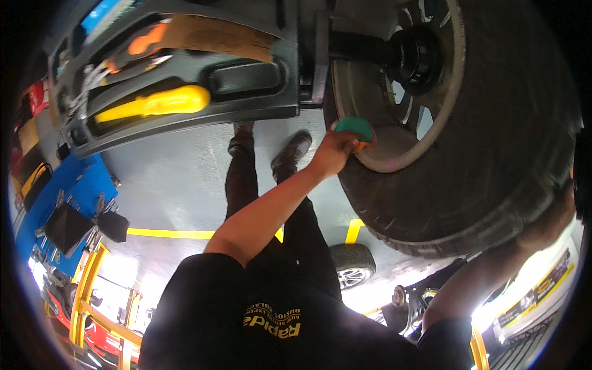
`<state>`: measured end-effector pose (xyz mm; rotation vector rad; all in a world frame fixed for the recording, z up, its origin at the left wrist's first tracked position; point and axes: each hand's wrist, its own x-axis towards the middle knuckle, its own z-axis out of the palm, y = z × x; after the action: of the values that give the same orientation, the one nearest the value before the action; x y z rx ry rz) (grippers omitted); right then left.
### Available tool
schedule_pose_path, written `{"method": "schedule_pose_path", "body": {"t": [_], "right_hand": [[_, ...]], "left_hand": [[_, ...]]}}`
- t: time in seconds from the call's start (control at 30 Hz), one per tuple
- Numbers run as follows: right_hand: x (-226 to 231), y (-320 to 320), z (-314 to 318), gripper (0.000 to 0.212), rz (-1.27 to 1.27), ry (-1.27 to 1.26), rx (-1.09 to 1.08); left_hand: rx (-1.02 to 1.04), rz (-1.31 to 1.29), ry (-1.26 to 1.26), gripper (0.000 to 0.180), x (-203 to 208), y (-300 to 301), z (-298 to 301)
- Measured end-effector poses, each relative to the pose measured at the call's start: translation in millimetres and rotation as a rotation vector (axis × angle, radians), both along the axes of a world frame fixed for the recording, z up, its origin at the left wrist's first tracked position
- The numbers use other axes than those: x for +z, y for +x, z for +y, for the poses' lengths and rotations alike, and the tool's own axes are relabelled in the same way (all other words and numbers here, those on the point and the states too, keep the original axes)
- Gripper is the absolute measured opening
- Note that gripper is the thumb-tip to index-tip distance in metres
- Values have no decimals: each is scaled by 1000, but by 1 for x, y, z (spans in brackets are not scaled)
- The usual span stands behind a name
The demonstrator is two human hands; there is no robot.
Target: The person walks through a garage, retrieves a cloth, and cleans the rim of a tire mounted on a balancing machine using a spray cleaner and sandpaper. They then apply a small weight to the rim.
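Observation:
My left hand (335, 153) is closed round a small rounded green and orange thing (354, 127), whose kind I cannot make out. It holds this against or very near the inner edge of the wheel rim (394, 164). A large black tyre (425, 206) with chunky tread surrounds the rim. The wheel stands upright on a dark shaft (364, 47), with a black round hub piece (416, 60) at its centre. At the tyre's far right side is my right hand (560, 213), against or beside the tread; its fingers are hidden.
Left of the wheel, a black moulded tool tray (246, 102) holds a yellow-handled tool (166, 103), an orange-handled tool (147, 40) and brown cardboard (216, 36). Another wheel (353, 265) lies on the grey floor behind my legs. A blue panel with tools (58, 203) is at left.

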<state>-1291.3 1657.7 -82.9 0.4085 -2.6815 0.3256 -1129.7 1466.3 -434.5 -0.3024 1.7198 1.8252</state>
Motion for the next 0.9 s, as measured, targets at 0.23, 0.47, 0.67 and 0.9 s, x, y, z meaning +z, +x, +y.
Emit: {"method": "schedule_pose_path", "body": {"t": [0.23,0.47,0.67,0.9], "right_hand": [[20,6,-24,41,49,-165,-39],[-6,120,-136,48,-734,-735,147],[-69,149,-235,55,-1486,-1154,31],[-24,63,-280,53,-1307,-1508,39]], "left_hand": [[364,-586,616,39,133,69,-110],[446,-493,642,44,234,64,-223],[409,-108,259,45,286,42,-273],[-256,467,844,31,378,37,-365]]}}
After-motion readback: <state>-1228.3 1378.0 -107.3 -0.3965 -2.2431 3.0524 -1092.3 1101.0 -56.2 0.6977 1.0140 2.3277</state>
